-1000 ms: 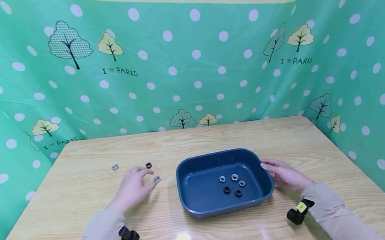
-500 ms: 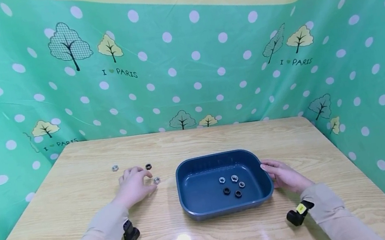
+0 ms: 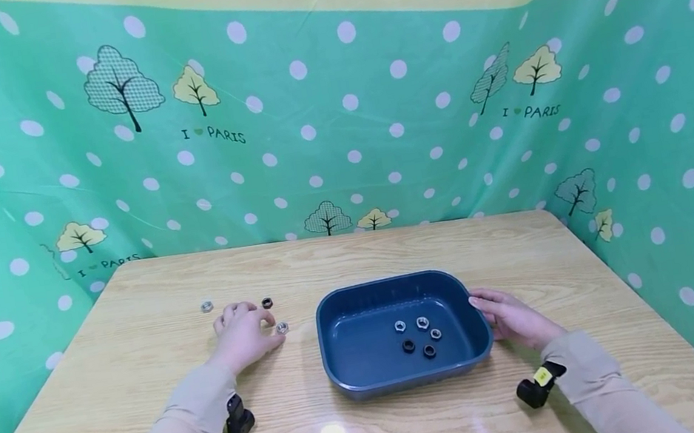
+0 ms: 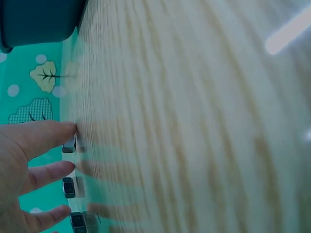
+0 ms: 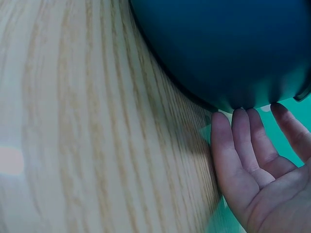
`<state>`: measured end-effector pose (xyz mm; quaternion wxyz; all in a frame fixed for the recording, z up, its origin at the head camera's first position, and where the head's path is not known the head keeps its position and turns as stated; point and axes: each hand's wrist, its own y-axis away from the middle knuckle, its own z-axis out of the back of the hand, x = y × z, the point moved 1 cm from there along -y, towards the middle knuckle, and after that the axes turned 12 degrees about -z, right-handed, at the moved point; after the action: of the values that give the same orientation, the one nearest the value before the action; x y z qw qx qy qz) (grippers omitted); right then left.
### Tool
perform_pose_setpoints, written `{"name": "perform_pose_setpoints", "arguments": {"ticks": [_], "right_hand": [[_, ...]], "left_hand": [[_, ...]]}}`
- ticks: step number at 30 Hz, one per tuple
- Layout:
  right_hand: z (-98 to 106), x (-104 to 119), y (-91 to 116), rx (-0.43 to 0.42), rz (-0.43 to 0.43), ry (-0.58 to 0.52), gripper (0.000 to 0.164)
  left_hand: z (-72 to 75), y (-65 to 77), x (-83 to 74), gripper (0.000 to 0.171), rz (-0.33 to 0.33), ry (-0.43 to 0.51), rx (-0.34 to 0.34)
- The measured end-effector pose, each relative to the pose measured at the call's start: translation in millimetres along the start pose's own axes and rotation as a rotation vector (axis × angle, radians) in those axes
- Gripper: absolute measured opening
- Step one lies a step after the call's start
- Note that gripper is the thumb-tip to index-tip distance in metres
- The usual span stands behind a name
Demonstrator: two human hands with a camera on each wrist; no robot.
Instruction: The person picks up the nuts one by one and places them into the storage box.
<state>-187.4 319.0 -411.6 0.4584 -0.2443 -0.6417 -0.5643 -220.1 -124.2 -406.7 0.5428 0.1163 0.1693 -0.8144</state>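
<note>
Silver hexagonal metal nut [image 3: 282, 328]: on the pale wood-grain table [image 3: 160, 364], between the left thumb and forefinger, left of the container.
Handling: probably light, hard and sturdy, its smooth faces perhaps a little slippery; opposite flats look the best hold, thumb against fingertip.
Left hand [image 3: 246, 338]: digits spread around that nut, not pinching; whether the thumb touches it I cannot tell.
Neighbouring nuts: a black hexagonal nut [image 3: 267, 303] just beyond the fingers, another silver nut [image 3: 207, 307] farther left.
Deep-blue rounded rectangular container [image 3: 406, 385]: seems stiff, holding three silver nuts [image 3: 422, 323] and two black nuts [image 3: 409, 346], loose on its floor, middle to right.
Right hand [image 3: 513, 315]: straight fingers resting against the container's right outer wall.
</note>
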Motion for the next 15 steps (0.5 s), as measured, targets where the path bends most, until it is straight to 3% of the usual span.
{"name": "perform_pose_setpoints", "arguments": {"ticks": [15], "right_hand": [[0.1,1.5,1.6,0.009,0.001,0.006,0.063]], "left_hand": [[-5.0,-3.7,0.6,0.019,0.013,0.042,0.006]]}}
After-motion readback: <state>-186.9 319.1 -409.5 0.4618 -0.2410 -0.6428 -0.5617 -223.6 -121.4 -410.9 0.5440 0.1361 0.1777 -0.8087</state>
